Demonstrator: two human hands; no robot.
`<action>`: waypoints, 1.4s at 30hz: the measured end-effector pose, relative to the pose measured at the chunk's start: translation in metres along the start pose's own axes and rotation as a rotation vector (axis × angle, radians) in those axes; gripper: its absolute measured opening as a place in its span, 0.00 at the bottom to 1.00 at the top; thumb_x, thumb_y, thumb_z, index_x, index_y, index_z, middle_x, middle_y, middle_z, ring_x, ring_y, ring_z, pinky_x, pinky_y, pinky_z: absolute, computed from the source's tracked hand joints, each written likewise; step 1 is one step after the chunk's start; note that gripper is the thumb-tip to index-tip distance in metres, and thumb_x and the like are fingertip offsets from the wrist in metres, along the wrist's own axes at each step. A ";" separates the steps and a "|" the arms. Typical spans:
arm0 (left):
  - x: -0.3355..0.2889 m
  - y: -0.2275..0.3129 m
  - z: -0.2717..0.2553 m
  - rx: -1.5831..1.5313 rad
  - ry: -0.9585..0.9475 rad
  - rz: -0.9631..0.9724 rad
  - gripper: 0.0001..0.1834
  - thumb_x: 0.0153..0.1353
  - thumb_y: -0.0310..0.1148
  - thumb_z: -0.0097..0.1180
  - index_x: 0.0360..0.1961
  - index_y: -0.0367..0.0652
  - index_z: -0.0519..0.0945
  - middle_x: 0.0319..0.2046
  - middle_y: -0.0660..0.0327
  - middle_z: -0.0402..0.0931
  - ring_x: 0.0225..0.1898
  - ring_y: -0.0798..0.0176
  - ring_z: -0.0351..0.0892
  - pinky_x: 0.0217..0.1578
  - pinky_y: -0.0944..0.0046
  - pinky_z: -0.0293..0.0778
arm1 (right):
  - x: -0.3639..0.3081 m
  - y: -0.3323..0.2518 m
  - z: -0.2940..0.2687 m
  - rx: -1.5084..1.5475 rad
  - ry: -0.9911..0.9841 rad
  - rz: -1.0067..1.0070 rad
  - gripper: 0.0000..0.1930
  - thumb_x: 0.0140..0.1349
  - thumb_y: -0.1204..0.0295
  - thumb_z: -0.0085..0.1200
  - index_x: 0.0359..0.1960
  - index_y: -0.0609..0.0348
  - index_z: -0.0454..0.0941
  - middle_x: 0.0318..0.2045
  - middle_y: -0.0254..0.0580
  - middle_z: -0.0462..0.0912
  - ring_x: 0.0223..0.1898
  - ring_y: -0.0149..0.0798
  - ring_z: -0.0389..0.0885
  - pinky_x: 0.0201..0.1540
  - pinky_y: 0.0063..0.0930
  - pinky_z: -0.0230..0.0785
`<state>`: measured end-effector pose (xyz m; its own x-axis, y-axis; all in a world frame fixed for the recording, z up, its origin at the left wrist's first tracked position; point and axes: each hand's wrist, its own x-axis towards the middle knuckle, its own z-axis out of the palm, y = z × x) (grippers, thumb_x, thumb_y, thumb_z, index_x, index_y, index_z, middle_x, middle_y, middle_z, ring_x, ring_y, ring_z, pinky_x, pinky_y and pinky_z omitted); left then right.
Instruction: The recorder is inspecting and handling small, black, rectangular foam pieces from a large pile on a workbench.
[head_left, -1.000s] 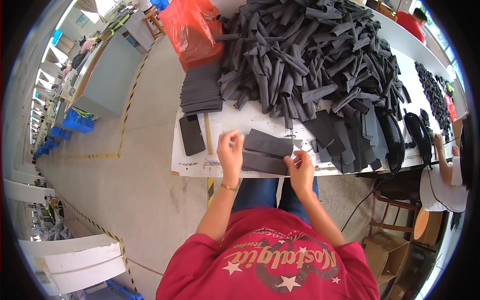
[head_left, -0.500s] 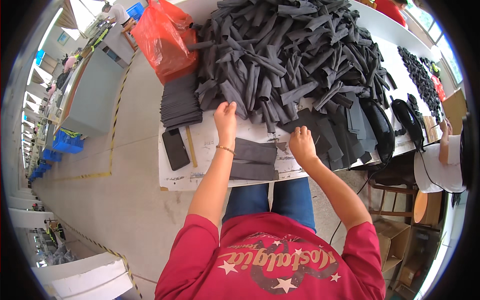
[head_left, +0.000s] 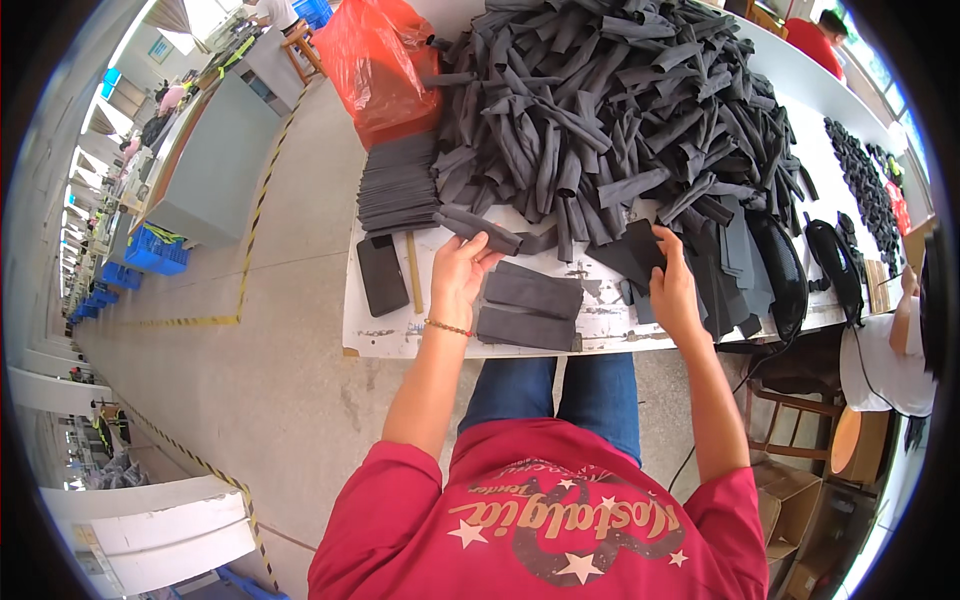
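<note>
My left hand (head_left: 465, 270) is closed on a dark grey fabric sleeve (head_left: 484, 232), gripping it between thumb and fingers at the near edge of a big heap of such sleeves (head_left: 590, 110). My right hand (head_left: 676, 290) pinches a flat black panel (head_left: 636, 252) by its right edge, just left of several overlapping flat panels (head_left: 735, 260). Between my hands, two flat dark grey fabric pieces (head_left: 530, 306) lie side by side on the white table (head_left: 625, 335). The far end of the sleeve reaches over the table toward the heap.
A neat stack of dark pieces (head_left: 397, 190) stands at the left, with a black phone (head_left: 383, 276) and a yellowish strip (head_left: 414, 272) in front. Behind it is a red plastic bag (head_left: 380, 75). Black cases (head_left: 778, 265) lie at the right, near another person's arm (head_left: 903, 315).
My left hand has turned and lifted a sleeve from the heap's edge. My right hand has shifted right and opened out from a fist to a pinch on a flat black panel.
</note>
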<state>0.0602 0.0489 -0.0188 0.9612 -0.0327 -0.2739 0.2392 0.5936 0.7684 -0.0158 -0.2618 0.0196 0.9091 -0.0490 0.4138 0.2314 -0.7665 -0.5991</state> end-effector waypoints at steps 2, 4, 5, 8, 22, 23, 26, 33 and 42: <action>-0.004 -0.003 -0.004 0.023 0.023 -0.030 0.11 0.63 0.27 0.55 0.45 0.33 0.74 0.39 0.51 0.79 0.42 0.54 0.82 0.46 0.55 0.79 | -0.010 -0.021 0.001 0.250 -0.068 0.118 0.18 0.56 0.78 0.57 0.47 0.60 0.66 0.38 0.52 0.76 0.40 0.50 0.76 0.44 0.36 0.69; -0.007 -0.004 -0.001 -0.087 0.007 -0.109 0.08 0.63 0.29 0.57 0.41 0.35 0.77 0.40 0.52 0.80 0.44 0.57 0.82 0.47 0.57 0.81 | -0.018 -0.051 -0.001 0.283 -0.205 0.149 0.20 0.52 0.73 0.65 0.42 0.60 0.67 0.37 0.49 0.74 0.38 0.49 0.75 0.44 0.35 0.67; -0.010 -0.006 0.002 -0.086 0.006 -0.107 0.08 0.63 0.29 0.57 0.41 0.35 0.77 0.40 0.52 0.80 0.44 0.57 0.82 0.47 0.57 0.81 | -0.023 -0.056 0.006 0.262 -0.191 0.073 0.20 0.51 0.74 0.66 0.41 0.61 0.67 0.37 0.47 0.74 0.39 0.48 0.74 0.44 0.33 0.67; -0.020 -0.008 0.021 -0.187 0.008 -0.091 0.09 0.62 0.30 0.58 0.41 0.36 0.77 0.38 0.53 0.80 0.40 0.55 0.82 0.44 0.56 0.79 | -0.030 -0.068 0.014 0.277 -0.152 -0.173 0.18 0.50 0.75 0.66 0.37 0.62 0.68 0.38 0.48 0.74 0.40 0.51 0.73 0.45 0.35 0.68; -0.046 0.007 0.043 -0.026 -0.134 -0.146 0.15 0.64 0.34 0.56 0.45 0.31 0.76 0.42 0.47 0.80 0.42 0.56 0.83 0.44 0.58 0.81 | -0.007 -0.093 0.017 0.072 0.055 -0.398 0.15 0.49 0.74 0.64 0.41 0.56 0.82 0.33 0.32 0.79 0.33 0.37 0.74 0.39 0.31 0.63; -0.047 0.007 0.045 -0.026 -0.136 -0.146 0.15 0.64 0.34 0.56 0.45 0.31 0.76 0.42 0.47 0.80 0.42 0.56 0.83 0.44 0.58 0.81 | -0.006 -0.093 0.016 0.070 0.056 -0.398 0.15 0.49 0.74 0.64 0.41 0.56 0.82 0.33 0.32 0.79 0.33 0.37 0.74 0.39 0.31 0.63; -0.050 0.009 0.045 -0.013 -0.198 -0.165 0.15 0.65 0.34 0.56 0.45 0.31 0.76 0.43 0.48 0.80 0.42 0.57 0.83 0.44 0.59 0.81 | -0.003 -0.094 0.011 -0.013 0.068 -0.425 0.15 0.46 0.76 0.65 0.39 0.56 0.82 0.31 0.33 0.79 0.34 0.37 0.75 0.39 0.33 0.64; -0.062 0.010 0.062 -0.008 -0.201 -0.123 0.15 0.66 0.34 0.55 0.45 0.30 0.76 0.44 0.47 0.80 0.42 0.56 0.83 0.43 0.57 0.81 | 0.000 -0.096 0.010 -0.144 0.100 -0.513 0.16 0.48 0.76 0.63 0.42 0.58 0.80 0.32 0.33 0.77 0.34 0.37 0.75 0.41 0.33 0.64; -0.088 0.002 0.089 -0.129 -0.375 0.101 0.17 0.67 0.38 0.53 0.52 0.39 0.73 0.47 0.48 0.79 0.56 0.50 0.75 0.59 0.52 0.67 | -0.010 -0.124 0.028 0.227 0.049 -0.341 0.28 0.47 0.75 0.66 0.52 0.62 0.70 0.41 0.49 0.75 0.42 0.52 0.74 0.44 0.41 0.67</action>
<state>-0.0120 -0.0183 0.0581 0.9683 -0.2452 0.0475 0.1442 0.7040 0.6954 -0.0438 -0.1488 0.0705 0.7507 0.1489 0.6437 0.5922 -0.5837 -0.5555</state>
